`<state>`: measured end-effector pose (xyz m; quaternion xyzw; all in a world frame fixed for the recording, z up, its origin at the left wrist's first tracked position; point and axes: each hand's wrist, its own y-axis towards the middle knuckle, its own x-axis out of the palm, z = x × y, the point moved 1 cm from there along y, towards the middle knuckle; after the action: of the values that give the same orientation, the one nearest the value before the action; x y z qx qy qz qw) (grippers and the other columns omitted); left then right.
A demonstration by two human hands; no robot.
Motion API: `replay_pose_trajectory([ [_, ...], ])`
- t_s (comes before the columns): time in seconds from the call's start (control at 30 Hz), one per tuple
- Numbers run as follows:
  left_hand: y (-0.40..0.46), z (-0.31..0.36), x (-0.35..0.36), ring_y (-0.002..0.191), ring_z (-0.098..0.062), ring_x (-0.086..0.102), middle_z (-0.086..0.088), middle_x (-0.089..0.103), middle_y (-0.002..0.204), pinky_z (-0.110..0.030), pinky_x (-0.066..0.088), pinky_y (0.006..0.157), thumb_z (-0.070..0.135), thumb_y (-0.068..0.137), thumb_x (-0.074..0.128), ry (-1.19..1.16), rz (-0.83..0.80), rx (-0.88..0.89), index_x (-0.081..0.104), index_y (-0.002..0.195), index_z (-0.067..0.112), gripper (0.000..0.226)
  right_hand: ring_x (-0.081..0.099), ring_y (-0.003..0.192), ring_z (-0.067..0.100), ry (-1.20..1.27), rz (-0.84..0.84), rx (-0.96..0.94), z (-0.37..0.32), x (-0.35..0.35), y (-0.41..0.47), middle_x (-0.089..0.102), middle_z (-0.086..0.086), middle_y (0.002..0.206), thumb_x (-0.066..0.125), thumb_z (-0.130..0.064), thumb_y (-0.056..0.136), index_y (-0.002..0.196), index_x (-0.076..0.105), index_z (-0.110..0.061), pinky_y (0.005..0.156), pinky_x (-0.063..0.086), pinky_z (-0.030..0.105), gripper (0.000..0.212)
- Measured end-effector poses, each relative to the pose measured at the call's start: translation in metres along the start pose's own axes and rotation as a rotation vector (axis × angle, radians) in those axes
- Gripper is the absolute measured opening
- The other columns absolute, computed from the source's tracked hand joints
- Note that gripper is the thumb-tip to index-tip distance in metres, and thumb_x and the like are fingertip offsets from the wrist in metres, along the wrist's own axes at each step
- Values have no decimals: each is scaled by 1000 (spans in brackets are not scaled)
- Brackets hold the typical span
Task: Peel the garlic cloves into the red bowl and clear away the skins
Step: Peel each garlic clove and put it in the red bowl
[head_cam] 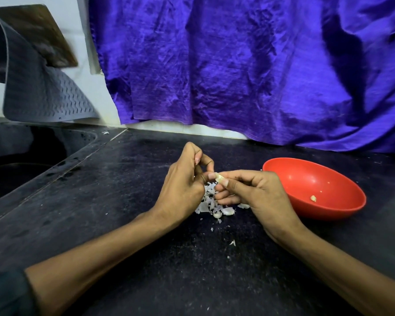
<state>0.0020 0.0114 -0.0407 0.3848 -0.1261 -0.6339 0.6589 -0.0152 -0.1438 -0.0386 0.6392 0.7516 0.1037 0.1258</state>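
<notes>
My right hand [253, 190] pinches a pale garlic clove [219, 177] between thumb and forefinger above the dark counter. My left hand [185, 181] has its fingers curled, and its thumb tip touches the same clove. Below both hands lies a heap of white garlic skins [206, 205], with two unpeeled cloves [225, 212] at its near edge. The red bowl [342, 207] sits just right of my right hand; a small peeled piece of garlic [313, 198] and a few crumbs lie inside it.
A black sink [30, 156] is sunk into the counter at the left. A grey ribbed mat [43, 96] and a brown board [41, 33] hang on the wall above it. A purple cloth [249, 65] drapes along the back. Loose skin flakes [232, 242] dot the counter.
</notes>
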Motion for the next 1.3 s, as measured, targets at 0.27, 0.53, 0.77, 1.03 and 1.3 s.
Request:
replay_pose_trajectory([
  [0.27,-2,4,0,66,-9,50,13,58,89,-46,46,64,-8,83,57,150,19,46,27,82,32,50,68,67,18,30,21,5,1,2,0,70,11,75,60,-2,90,94,75,-6,68,60,30,16],
  [0.53,-5,6,3,66,-3,50,14,57,81,-33,43,63,-2,89,58,113,34,32,30,82,31,44,67,65,17,107,81,90,5,-6,8,68,12,76,61,-5,88,98,70,2,64,60,27,15],
  [0.77,-8,-2,6,68,13,55,16,62,84,-8,40,67,-5,93,52,92,-8,-43,53,97,29,34,69,73,20,218,49,159,5,-10,8,70,14,84,62,-3,86,104,68,3,66,58,28,19],
  [1.03,-3,-3,4,51,8,53,23,63,61,-6,40,50,16,92,65,-63,-20,-127,74,95,14,10,68,73,20,184,50,123,3,-10,8,71,14,83,64,-3,84,97,72,-1,70,60,29,15],
  [1.3,-2,-1,2,43,-5,52,6,71,69,-21,42,38,13,92,65,-154,-35,-196,77,89,12,12,69,68,19,-13,79,-9,1,-11,9,73,12,77,66,-3,85,91,74,-6,64,59,25,11],
])
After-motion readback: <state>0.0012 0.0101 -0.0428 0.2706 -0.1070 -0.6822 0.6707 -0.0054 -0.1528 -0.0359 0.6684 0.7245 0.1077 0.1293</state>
